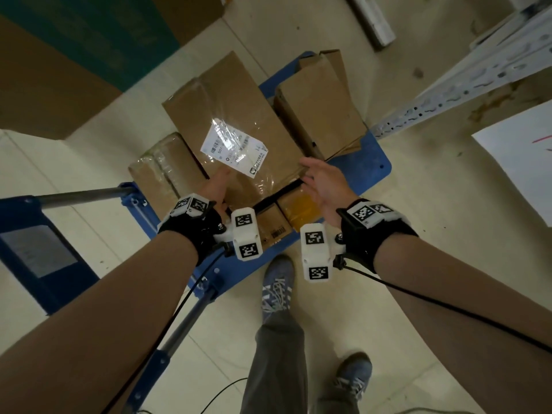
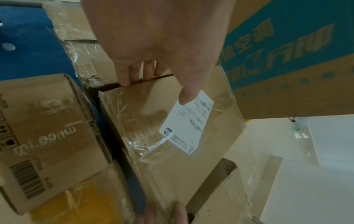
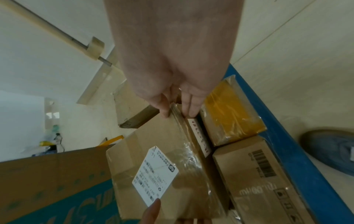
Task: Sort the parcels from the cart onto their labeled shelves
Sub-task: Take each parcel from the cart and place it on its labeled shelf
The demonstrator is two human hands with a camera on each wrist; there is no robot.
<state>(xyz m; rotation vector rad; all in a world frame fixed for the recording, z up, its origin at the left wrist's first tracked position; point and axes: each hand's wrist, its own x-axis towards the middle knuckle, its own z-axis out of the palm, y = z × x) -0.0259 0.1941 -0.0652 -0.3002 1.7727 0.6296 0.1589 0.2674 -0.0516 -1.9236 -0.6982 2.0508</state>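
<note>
We have the labelled cardboard parcel (image 1: 239, 127) on the blue cart (image 1: 370, 168), atop other boxes (image 1: 319, 106). Our left hand (image 1: 216, 186) grips its near-left edge; our right hand (image 1: 324, 180) pinches the opposite corner. Lift level, with the shipping label (image 1: 234, 147) readable.

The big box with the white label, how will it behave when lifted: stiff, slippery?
The box is probably stiff: its cardboard faces look flat. Glossy tape across the top may be slippery. The left hand and right hand grip opposite edges, which should steady it.
</note>
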